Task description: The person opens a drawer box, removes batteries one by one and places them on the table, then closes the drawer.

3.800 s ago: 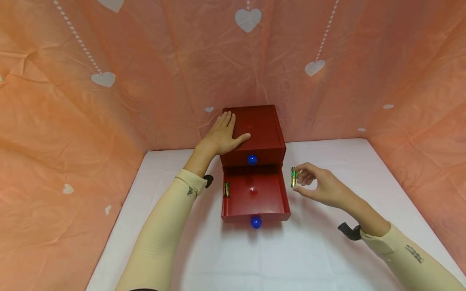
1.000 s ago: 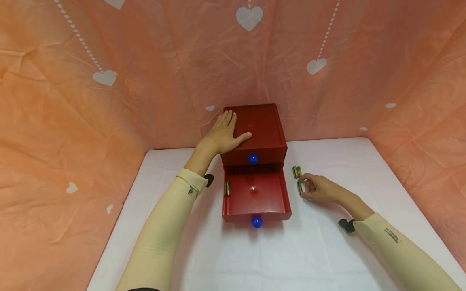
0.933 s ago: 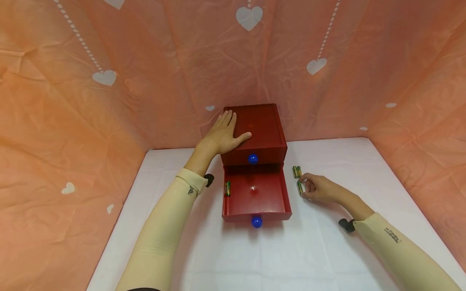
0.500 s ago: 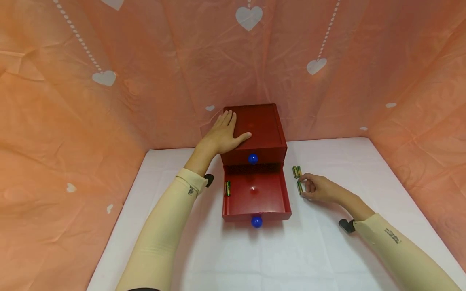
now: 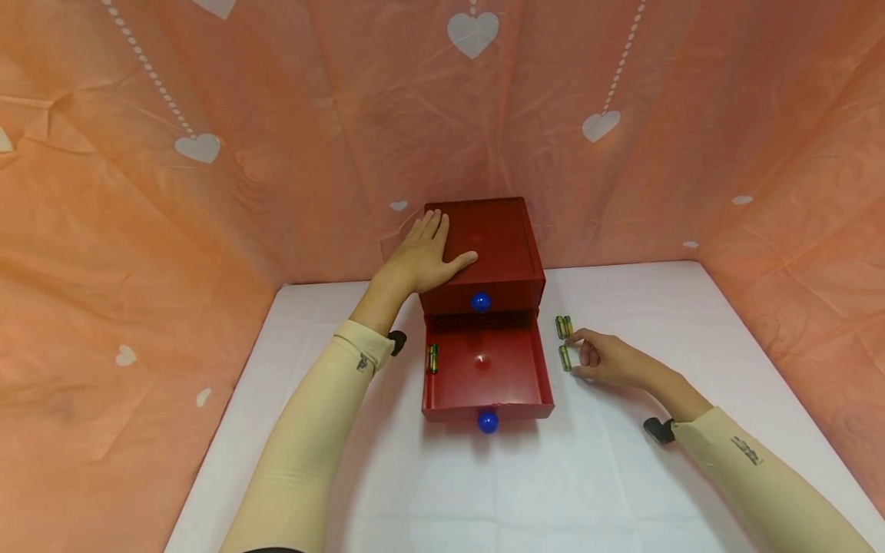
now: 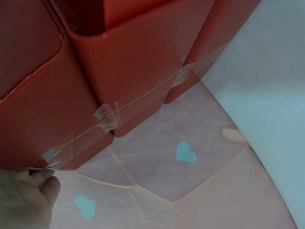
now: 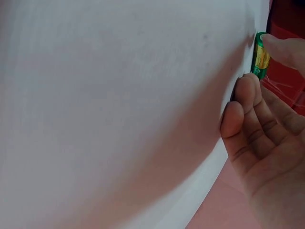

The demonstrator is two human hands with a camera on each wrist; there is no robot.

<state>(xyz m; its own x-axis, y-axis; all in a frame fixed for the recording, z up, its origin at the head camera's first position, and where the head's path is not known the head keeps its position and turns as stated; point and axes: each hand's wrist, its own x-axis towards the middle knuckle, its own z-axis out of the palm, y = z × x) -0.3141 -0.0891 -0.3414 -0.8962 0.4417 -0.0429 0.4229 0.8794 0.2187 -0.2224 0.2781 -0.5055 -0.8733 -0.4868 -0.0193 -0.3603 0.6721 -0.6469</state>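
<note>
My left hand (image 5: 419,259) lies flat, fingers spread, on top of the red two-drawer box (image 5: 492,238), at its left side. In the left wrist view part of that hand (image 6: 26,198) shows at the box's edge. To the right of the pulled-out lower drawer (image 5: 508,384), my right hand (image 5: 608,359) has thumb and a fingertip at the two ends of a green and gold battery (image 5: 565,358) low over the white cloth. The right wrist view shows the thumb overlapping the battery's (image 7: 261,57) upper end. Just behind it lie two more batteries (image 5: 564,327) side by side.
Two batteries (image 5: 432,359) lie along the left wall inside the lower drawer. Blue knobs (image 5: 487,422) sit on both drawer fronts, and the upper drawer (image 5: 512,296) is closed. A pink curtain (image 5: 332,153) with hearts surrounds the white-covered table (image 5: 415,484). Clear tape (image 6: 112,117) runs along the box.
Since the oldest frame, the right hand has moved from beside the drawer down and slightly right, and two batteries now show on the cloth. In the last half second its battery shifted slightly left.
</note>
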